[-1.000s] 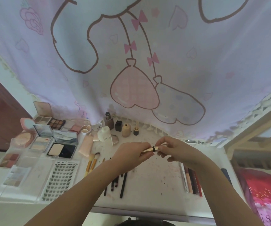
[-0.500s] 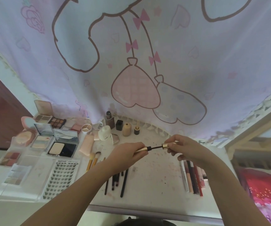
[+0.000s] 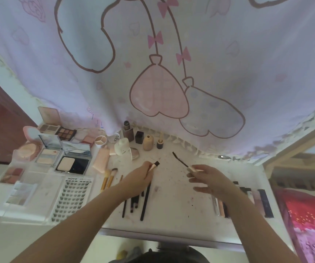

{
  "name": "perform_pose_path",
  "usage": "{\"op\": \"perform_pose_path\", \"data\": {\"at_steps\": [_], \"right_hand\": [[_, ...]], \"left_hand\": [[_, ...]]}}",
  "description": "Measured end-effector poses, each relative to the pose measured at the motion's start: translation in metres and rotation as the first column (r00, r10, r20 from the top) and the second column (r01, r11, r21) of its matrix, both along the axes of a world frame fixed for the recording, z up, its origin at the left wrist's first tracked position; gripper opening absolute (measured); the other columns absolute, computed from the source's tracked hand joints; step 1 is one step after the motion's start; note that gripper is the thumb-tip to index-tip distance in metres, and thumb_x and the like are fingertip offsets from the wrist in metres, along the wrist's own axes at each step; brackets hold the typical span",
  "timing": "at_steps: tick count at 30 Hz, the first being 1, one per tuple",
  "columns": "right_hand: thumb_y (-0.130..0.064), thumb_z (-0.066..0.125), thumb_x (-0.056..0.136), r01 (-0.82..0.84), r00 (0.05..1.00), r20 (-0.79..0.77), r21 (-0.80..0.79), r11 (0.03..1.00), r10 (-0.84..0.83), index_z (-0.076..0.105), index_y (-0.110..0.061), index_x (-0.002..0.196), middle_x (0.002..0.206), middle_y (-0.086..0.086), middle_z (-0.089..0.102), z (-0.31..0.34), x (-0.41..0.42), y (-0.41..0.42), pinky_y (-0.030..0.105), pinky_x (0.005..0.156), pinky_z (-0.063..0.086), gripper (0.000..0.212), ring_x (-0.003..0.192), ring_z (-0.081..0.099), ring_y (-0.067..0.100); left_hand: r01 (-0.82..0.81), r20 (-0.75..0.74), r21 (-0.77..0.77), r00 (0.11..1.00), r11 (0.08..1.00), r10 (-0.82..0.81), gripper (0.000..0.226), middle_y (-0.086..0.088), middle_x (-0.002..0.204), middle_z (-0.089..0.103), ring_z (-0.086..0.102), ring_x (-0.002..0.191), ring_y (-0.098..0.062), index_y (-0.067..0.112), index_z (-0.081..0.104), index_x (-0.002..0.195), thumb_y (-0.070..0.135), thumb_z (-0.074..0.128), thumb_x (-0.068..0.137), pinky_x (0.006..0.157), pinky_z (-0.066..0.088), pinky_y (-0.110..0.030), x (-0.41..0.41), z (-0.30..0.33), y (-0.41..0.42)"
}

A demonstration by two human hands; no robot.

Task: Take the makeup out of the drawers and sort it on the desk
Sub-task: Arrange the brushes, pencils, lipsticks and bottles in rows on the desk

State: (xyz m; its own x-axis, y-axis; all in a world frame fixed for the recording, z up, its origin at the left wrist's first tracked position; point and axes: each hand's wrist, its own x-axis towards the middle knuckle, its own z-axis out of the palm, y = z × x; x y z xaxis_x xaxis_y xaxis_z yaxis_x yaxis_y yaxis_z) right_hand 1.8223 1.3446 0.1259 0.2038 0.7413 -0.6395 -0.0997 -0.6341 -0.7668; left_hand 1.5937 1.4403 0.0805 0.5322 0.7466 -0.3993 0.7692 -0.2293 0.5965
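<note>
Mascara tube (image 3: 153,165) gripped in left hand (image 3: 139,176), held above desk (image 3: 172,230) over black brushes (image 3: 143,201). Mascara wand (image 3: 181,161) pinched by its gold cap in right hand (image 3: 208,177), brush tip angled up-left, well apart from tube. Open desk surface between and below both hands, reaching near front edge. Crowded at left with palettes (image 3: 65,131) and lash tray (image 3: 71,198); bottles (image 3: 147,142) along back edge; pencils (image 3: 263,202) near right edge.
</note>
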Motion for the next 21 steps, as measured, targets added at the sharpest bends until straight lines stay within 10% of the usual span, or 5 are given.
{"op": "perform_pose_path", "data": {"at_steps": [4, 8, 13, 21], "right_hand": [[-0.019, 0.051, 0.096, 0.042, 0.997, 0.073, -0.128, 0.991, -0.033, 0.054, -0.01, 0.11, 0.096, 0.005, 0.069, -0.035, -0.024, -0.007, 0.028, 0.059, 0.055, 0.016, 0.086, 0.066, 0.017], [-0.027, 0.044, 0.098, -0.037, 0.951, 0.288, -0.246, 0.969, 0.109, 0.045, -0.016, 0.104, 0.085, -0.002, 0.067, -0.063, -0.046, -0.017, 0.021, 0.053, 0.048, 0.013, 0.073, 0.061, 0.011], [-0.042, 0.034, 0.099, -0.202, 0.759, 0.551, -0.309, 0.929, 0.348, 0.045, -0.014, 0.101, 0.087, -0.001, 0.057, -0.084, -0.072, -0.023, 0.024, 0.059, 0.037, 0.03, 0.072, 0.052, 0.01], [-0.041, 0.031, 0.098, -0.315, 0.485, 0.728, -0.372, 0.873, 0.485, 0.052, -0.013, 0.105, 0.109, 0.006, 0.06, -0.097, -0.098, -0.008, 0.032, 0.078, 0.043, 0.036, 0.101, 0.059, 0.025]], "left_hand": [[-0.174, 0.098, -0.227, 0.975, 0.958, 0.2, 0.014, 0.004, 0.089, 0.064, 0.058, 0.069, -0.006, 0.02, 0.043, 0.1, 0.034, 0.039, 0.098, 0.057, 0.045, -0.02, 0.024, -0.012, -0.016], [-0.118, -0.084, -0.05, 0.99, 0.992, 0.113, 0.03, 0.001, 0.078, 0.054, 0.055, 0.077, -0.015, 0.018, 0.048, 0.079, 0.043, 0.043, 0.094, 0.065, 0.044, -0.027, 0.039, -0.024, -0.022], [0.132, -0.447, 0.224, 0.894, 0.966, -0.018, 0.047, -0.009, 0.113, 0.054, 0.044, 0.11, -0.026, 0.011, 0.064, 0.102, 0.048, 0.037, 0.093, 0.089, 0.039, -0.037, 0.055, -0.038, -0.02], [0.222, -0.517, 0.288, 0.855, 0.931, -0.044, 0.05, -0.008, 0.113, 0.056, 0.044, 0.107, -0.025, 0.013, 0.066, 0.099, 0.054, 0.037, 0.091, 0.085, 0.035, -0.036, 0.05, -0.055, -0.014]]}}
